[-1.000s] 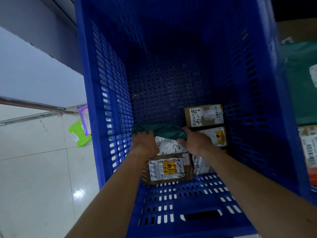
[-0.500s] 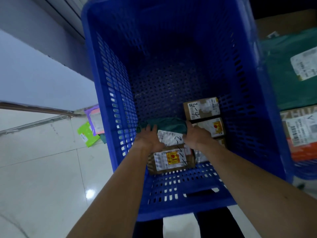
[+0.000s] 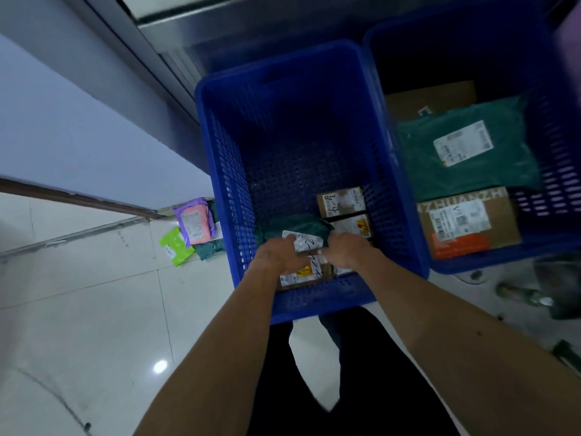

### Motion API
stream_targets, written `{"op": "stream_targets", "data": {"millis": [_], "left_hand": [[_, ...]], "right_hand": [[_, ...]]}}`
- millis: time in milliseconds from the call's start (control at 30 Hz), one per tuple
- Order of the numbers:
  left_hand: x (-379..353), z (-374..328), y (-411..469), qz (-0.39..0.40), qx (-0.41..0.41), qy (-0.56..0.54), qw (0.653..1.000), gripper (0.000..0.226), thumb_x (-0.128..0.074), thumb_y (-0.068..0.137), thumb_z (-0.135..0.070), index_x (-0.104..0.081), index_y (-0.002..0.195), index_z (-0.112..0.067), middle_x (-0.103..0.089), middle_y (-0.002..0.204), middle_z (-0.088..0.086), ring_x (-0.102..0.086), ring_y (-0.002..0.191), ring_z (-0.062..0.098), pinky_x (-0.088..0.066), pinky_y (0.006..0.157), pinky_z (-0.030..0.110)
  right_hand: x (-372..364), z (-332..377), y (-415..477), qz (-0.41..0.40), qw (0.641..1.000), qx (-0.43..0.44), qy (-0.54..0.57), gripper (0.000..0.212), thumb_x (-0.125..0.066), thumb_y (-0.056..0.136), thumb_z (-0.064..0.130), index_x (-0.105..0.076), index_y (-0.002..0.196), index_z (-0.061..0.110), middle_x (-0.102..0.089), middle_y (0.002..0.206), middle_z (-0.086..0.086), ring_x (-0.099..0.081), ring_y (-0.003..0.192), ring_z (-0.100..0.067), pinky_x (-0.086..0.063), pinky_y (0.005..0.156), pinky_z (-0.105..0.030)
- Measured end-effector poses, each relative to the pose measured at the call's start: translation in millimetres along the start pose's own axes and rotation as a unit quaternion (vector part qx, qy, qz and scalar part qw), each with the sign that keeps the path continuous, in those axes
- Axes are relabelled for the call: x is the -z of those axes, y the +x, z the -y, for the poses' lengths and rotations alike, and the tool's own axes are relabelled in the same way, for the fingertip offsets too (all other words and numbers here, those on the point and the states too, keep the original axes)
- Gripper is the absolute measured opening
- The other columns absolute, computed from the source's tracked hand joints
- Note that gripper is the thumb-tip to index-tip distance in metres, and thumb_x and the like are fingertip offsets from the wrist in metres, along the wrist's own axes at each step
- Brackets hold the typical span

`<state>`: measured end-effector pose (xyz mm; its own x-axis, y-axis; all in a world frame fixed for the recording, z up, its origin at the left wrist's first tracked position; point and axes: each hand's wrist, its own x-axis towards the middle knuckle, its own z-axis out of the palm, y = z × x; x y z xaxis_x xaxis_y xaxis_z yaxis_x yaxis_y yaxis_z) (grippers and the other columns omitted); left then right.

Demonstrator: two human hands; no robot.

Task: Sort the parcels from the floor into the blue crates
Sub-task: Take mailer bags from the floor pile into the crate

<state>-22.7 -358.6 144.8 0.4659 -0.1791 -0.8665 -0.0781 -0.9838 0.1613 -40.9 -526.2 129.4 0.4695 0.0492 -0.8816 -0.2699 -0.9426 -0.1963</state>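
Note:
A deep blue crate (image 3: pixel 220 171) stands on the floor in front of me. At its bottom lies a dark green bag parcel (image 3: pixel 298 223) with a white label, on top of small cardboard boxes. My left hand (image 3: pixel 276 256) and my right hand (image 3: pixel 345 250) reach down into the crate and hold the near edge of this green parcel, one at each side. A labelled box (image 3: pixel 301 275) shows partly under my hands. Two more small boxes (image 3: pixel 341 201) (image 3: pixel 353 225) lie to the right of the bag.
A second blue crate (image 3: pixel 559 199) at the right holds a large green bag (image 3: pixel 465 152) and a cardboard box (image 3: pixel 468 221). On the floor by the wall lie a purple-pink parcel (image 3: pixel 193 221), a bright green one (image 3: pixel 174 247) and a dark green one (image 3: pixel 209 250).
The view has pulled back and up, so the whole crate and the right crate now show. My hands stay on the green parcel and have drawn closer together at its near edge.

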Motion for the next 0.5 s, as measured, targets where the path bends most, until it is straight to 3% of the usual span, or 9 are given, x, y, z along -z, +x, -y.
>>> {"op": "stream_targets", "data": {"millis": [133, 233, 300, 367, 500], "left_hand": [[10.1, -12.6, -43.2, -0.026, -0.001, -0.01, 1.0, 0.083, -0.053, 0.089, -0.063, -0.029, 0.155, -0.018, -0.041, 0.155, 0.01, -0.045, 0.136, 0.031, -0.041, 0.109, 0.041], [17.1, -18.9, -72.3, -0.045, 0.004, -0.01, 0.999, 0.083, -0.051, 0.089, -0.067, -0.032, 0.153, -0.018, -0.044, 0.153, 0.009, -0.046, 0.136, 0.031, -0.04, 0.109, 0.041], [19.7, -20.8, -87.5, -0.056, 0.008, -0.019, 0.998, 0.084, -0.05, 0.088, -0.07, -0.036, 0.151, -0.016, -0.047, 0.151, 0.009, -0.048, 0.133, 0.031, -0.042, 0.108, 0.042], [21.5, -22.8, -101.6, -0.067, 0.018, -0.019, 0.997, 0.082, -0.051, 0.087, -0.07, -0.041, 0.148, -0.016, -0.052, 0.145, 0.01, -0.052, 0.128, 0.032, -0.045, 0.105, 0.044], [27.3, -23.5, -120.0, -0.089, 0.019, -0.037, 0.995, 0.07, -0.054, 0.087, -0.061, -0.048, 0.139, -0.015, -0.059, 0.135, 0.012, -0.057, 0.118, 0.032, -0.048, 0.098, 0.044]], "right_hand": [[13.9, -0.7, -44.1, 0.009, 1.0, 0.005, 0.006, 0.04, -0.043, 0.097, 0.039, -0.064, 0.114, 0.01, -0.068, 0.111, -0.013, -0.062, 0.085, -0.024, -0.055, 0.082, -0.038], [21.2, 1.7, -77.3, 0.001, 1.0, 0.003, 0.007, 0.042, -0.045, 0.097, 0.036, -0.062, 0.123, 0.009, -0.066, 0.119, -0.014, -0.063, 0.095, -0.028, -0.054, 0.086, -0.039], [24.5, 3.5, -96.3, -0.005, 1.0, 0.014, 0.01, 0.041, -0.044, 0.098, 0.033, -0.063, 0.124, 0.008, -0.065, 0.118, -0.015, -0.063, 0.099, -0.029, -0.052, 0.08, -0.037], [25.0, 5.6, -109.4, -0.009, 1.0, 0.017, 0.007, 0.036, -0.044, 0.099, 0.032, -0.065, 0.115, 0.008, -0.066, 0.11, -0.017, -0.063, 0.09, -0.027, -0.047, 0.071, -0.034], [27.3, 14.4, -126.0, 0.0, 1.0, 0.026, -0.015, 0.032, -0.043, 0.103, 0.034, -0.064, 0.106, 0.009, -0.063, 0.092, -0.013, -0.059, 0.078, -0.023, -0.049, 0.07, -0.035]]}}
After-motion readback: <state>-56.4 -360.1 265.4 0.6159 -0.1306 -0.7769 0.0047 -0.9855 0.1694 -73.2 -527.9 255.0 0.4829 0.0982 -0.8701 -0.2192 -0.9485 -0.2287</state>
